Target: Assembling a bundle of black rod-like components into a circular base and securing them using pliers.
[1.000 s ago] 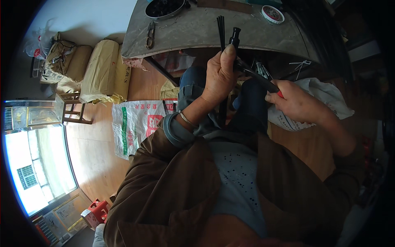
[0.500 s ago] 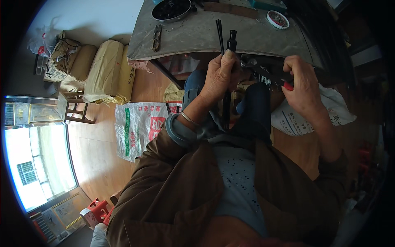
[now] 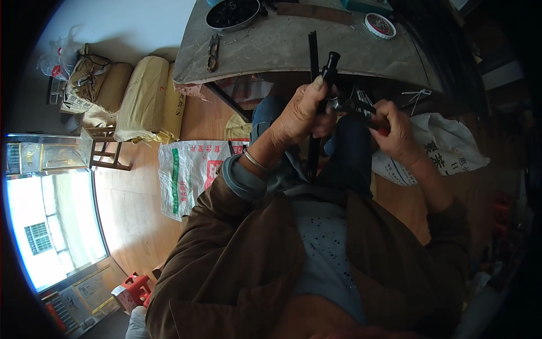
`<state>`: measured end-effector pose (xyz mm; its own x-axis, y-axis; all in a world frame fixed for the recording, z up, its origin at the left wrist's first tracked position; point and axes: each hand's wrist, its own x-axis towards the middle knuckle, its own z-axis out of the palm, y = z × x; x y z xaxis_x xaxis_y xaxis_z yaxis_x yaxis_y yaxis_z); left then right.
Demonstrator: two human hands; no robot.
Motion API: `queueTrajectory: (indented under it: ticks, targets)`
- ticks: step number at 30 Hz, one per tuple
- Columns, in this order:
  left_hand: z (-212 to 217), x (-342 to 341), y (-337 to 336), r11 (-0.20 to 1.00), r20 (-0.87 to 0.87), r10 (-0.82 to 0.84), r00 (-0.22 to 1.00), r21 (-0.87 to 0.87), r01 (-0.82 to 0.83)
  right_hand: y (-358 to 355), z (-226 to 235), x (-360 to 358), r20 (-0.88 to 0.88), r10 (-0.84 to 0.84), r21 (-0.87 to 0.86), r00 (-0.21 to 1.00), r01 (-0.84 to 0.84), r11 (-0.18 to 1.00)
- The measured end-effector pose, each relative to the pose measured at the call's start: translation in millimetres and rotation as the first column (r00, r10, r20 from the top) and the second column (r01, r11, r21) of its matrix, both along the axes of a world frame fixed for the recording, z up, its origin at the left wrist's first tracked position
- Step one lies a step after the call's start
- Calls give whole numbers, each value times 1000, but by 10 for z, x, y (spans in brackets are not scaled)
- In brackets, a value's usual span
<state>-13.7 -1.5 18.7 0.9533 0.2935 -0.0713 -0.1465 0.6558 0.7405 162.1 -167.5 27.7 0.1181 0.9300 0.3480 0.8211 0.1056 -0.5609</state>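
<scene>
My left hand (image 3: 302, 110) is closed around a black rod with a knobbed end (image 3: 331, 63). Alongside it rise slim dark rods (image 3: 313, 53), and a black length (image 3: 312, 155) extends below the fist toward my lap. Closed too, my right hand (image 3: 400, 133) grips a dark hand tool (image 3: 357, 106) with a red handle. The tool's metal head meets the rod beside my left fingers; its jaws are too small to make out.
Ahead stands a grey table (image 3: 271, 53) bearing a pan of black pieces (image 3: 232, 17), snips (image 3: 213, 52) and a round white dish (image 3: 380, 26). Sacks (image 3: 144, 93) lean at the left by a wooden stool (image 3: 107, 148). A white sack (image 3: 451, 147) lies at the right.
My right hand has come down and left with the tool, closer to my left hand. The knobbed rod has dropped slightly and tilts right; the slim rods have drawn together.
</scene>
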Motion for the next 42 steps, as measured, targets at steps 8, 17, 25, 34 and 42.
queueTrajectory:
  ticks: [8,17,25,34,42]
  targets:
    - [-113,154,-26,905,-56,352,934,277,-324,7,420,-109,307,-180,56,935,171,984]
    - [-23,195,-85,881,-53,449,892,194,-432,10,533,-294,367,-257,45,894,259,965]
    - [-12,271,-126,848,-119,516,848,212,-486,-113,130,-591,103,-327,70,939,322,944]
    - [-10,220,-73,877,-129,452,883,246,-413,-147,193,-377,-559,-310,-433,769,48,900]
    - [123,212,-8,811,-15,361,932,499,-306,-78,261,-234,-644,-197,-608,739,-338,719]
